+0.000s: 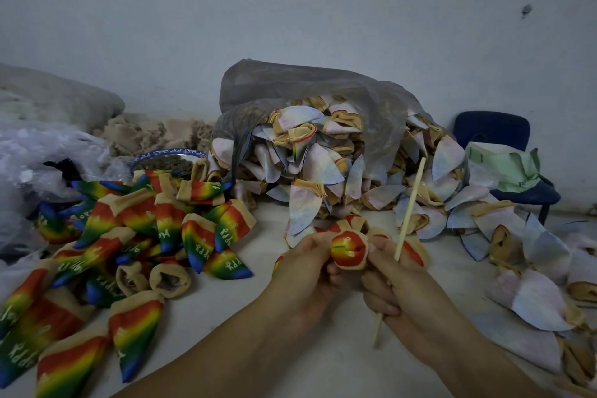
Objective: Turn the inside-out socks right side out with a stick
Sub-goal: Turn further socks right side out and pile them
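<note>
A bunched sock [350, 250], showing red and rainbow colour with a tan cuff, sits between both my hands in the lower middle. My left hand [311, 263] grips its left side. My right hand [395, 278] pinches its right side and also holds a thin wooden stick [410, 203] that slants up to the right, with its lower end sticking out below my fist. A heap of rainbow socks [129, 236] lies to the left. Pale inside-out socks [323, 171] spill from a grey plastic bag [307, 84] behind.
More pale inside-out socks [533, 284] are strewn at the right on the white surface [323, 359]. A blue chair [494, 132] with a green bag [507, 165] stands at the far right. Clear plastic [38, 155] and a blue-rimmed bowl [168, 160] sit at the left.
</note>
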A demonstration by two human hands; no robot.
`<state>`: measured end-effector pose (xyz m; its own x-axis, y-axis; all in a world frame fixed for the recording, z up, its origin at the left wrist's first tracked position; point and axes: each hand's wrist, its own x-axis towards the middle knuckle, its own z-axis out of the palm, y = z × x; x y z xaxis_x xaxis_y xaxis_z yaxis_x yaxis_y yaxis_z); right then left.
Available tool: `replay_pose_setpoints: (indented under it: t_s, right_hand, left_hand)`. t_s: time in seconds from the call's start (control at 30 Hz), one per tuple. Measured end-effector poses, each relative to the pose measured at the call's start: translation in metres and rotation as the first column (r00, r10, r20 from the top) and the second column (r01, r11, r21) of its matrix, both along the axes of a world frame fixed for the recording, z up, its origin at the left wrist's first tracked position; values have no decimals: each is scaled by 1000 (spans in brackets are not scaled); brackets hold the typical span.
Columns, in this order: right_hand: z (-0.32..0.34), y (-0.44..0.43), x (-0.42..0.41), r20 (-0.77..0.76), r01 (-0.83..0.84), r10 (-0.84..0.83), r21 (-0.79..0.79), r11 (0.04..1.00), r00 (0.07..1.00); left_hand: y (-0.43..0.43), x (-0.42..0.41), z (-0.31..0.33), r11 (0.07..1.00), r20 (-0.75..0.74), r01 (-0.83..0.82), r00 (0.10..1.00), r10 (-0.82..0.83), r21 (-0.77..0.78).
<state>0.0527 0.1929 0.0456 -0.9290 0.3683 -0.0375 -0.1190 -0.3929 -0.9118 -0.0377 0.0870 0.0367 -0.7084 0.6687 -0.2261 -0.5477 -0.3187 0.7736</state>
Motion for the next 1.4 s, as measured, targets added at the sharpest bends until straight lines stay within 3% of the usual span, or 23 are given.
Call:
replay_pose_setpoints:
  t_s: [0.13, 0.2, 0.27, 0.33, 0.4, 0.43, 0.53, 0.6, 0.73, 0.8, 0.87, 0.97, 1.07, 1.27, 1.4]
  right_hand:
    - [1, 0, 0, 0, 21, -21, -5, 1000, 1000]
    - [1, 1, 0, 17, 57, -58, 48, 997, 998]
    - [1, 2, -1, 28, 108, -111, 86, 990, 993]
    - [0, 2, -1, 30, 131, -135, 112, 985, 990]
    - [1, 0, 0, 36, 117, -123, 130, 985, 992]
    - [1, -2, 1, 44, 108, -114, 127, 986, 993]
    - [1, -5, 2, 63, 74, -83, 132, 989, 995]
    - [0, -6, 3, 51, 47, -58, 183, 982, 997]
    - [-1, -8, 1, 104, 92, -152, 438, 894, 983]
    - [-1, -5, 2, 103, 140, -245, 586, 798, 964]
    - [-1, -3, 6, 80, 142, -279, 709, 691, 957]
    - [-6, -4, 12, 76, 51, -260, 891, 452, 963]
    - [-8, -3, 12, 72, -20, -272, 981, 191, 960]
    - [-5, 2, 9, 53, -78, -311, 995, -69, 949]
    - [-9, 0, 7, 41, -108, -345, 978, -178, 938]
  left_hand:
    - [1, 2, -2, 999, -40, -20, 999, 19, -34]
    - [-1, 1, -4, 983, -279, -90, 959, 42, -160]
    - [-5, 1, -3, 955, -575, -218, 815, 64, -203]
    - [-10, 4, 2, 963, -773, -249, 630, 77, -107]
    - [-10, 6, 1, 973, -876, -202, 482, 1, -109]
    - [-10, 7, -1, 976, -877, -165, 478, -47, -142]
    - [-9, 8, -6, 987, -788, -88, 614, -51, -132]
    - [-9, 4, -6, 988, -765, -118, 644, 3, -95]
    - [-9, -4, -5, 979, -672, -175, 738, 60, -104]
    - [-9, -10, -3, 990, -456, -140, 882, 121, -8]
    - [-11, -20, 0, 980, -147, -95, 982, 121, 175]
    - [-18, -34, 1, 943, 162, -82, 986, 31, 323]
    - [-22, -44, -1, 932, 242, -123, 969, 39, 341]
    - [-25, -51, -3, 913, 289, -192, 954, 87, 360]
    - [-26, -48, 0, 919, 264, -171, 961, 77, 355]
